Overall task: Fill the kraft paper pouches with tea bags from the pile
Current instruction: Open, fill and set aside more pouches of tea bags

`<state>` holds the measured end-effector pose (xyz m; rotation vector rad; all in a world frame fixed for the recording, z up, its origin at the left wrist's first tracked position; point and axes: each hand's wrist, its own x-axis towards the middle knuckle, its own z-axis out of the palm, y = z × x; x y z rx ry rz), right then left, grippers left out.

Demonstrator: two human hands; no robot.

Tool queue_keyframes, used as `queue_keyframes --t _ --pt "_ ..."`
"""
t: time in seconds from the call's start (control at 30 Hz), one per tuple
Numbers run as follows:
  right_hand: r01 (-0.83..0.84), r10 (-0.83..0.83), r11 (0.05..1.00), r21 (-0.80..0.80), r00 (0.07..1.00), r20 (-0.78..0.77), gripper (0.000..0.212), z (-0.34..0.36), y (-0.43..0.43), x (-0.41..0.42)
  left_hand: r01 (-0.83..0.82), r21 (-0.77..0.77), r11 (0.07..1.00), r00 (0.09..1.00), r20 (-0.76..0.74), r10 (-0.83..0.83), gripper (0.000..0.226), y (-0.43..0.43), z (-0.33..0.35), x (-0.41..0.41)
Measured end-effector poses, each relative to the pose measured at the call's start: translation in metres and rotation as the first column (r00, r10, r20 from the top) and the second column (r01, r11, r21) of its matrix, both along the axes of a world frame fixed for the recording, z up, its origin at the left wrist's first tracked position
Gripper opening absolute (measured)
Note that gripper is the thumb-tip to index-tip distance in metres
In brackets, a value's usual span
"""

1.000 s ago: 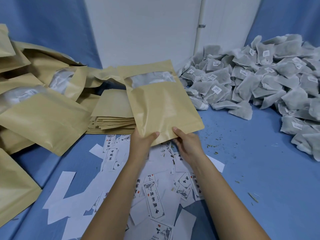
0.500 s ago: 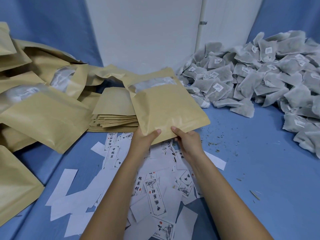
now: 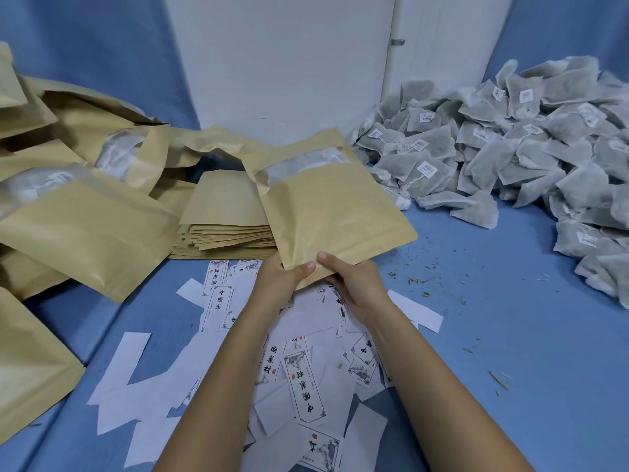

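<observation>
Both hands are on the job: the left hand (image 3: 282, 281) pinches the near bottom edge of a tan kraft paper pouch with a frosted window strip (image 3: 333, 212), thumb on top and fingers curled beneath. The right hand (image 3: 354, 284) pinches the same edge just beside it, the two thumbs almost touching. The pouch is off the blue-covered bench (image 3: 510, 335), leaning away with its mouth at the far end, over a stack of flat empty kraft pouches (image 3: 224, 229). Under the wrists lies a scatter of white printed paper labels (image 3: 303, 379). To the left are heaped kraft pouches with pale windows (image 3: 88, 233), and well off to the right sits the big pile of grey mesh tea bags with white tags (image 3: 510, 155). Whether this pouch already holds anything I cannot tell; the window only shows pale. Now the risk: the grip is all on one short edge, so if one hand lets go to reach for the pile, the pouch could flop or twist out of the other pinch. With the mouth tipped away, anything inside might slide out towards the stack. Compared with a second ago, the pouch is leaning lower and flatter, its far end has dropped, and the thumbs have closed the gap between them.
</observation>
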<state>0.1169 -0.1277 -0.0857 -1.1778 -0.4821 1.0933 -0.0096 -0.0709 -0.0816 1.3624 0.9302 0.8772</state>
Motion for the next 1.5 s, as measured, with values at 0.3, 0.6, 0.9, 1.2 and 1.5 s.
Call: queue_keyframes --t 0.3,0.6,0.9,1.2,1.5 --pt "0.049 -0.051 0.998 -0.042 0.997 -0.053 0.014 0.004 0.000 0.005 0.008 0.042 0.999 0.996 -0.085 -0.004 0.008 0.003 0.000 -0.001" --pt "0.179 -0.179 0.984 -0.006 0.983 -0.029 0.010 0.006 0.001 0.015 -0.120 0.176 0.977 0.976 -0.158 0.148 0.015 0.005 -0.001 -0.003" --pt "0.302 -0.302 0.953 -0.012 0.953 -0.020 0.018 0.001 0.005 0.027 -0.202 0.175 0.964 0.953 -0.190 0.234 0.029 0.013 -0.002 -0.013" --pt "0.361 -0.363 0.932 -0.033 0.930 -0.057 0.021 -0.002 0.005 0.037 -0.204 0.175 0.963 0.956 -0.177 0.235 0.030 0.014 0.002 -0.018" --pt "0.430 -0.430 0.902 -0.039 0.903 0.009 0.018 -0.007 0.010 0.036 -0.262 0.184 0.947 0.947 -0.141 0.289 0.017 0.018 -0.003 -0.018"
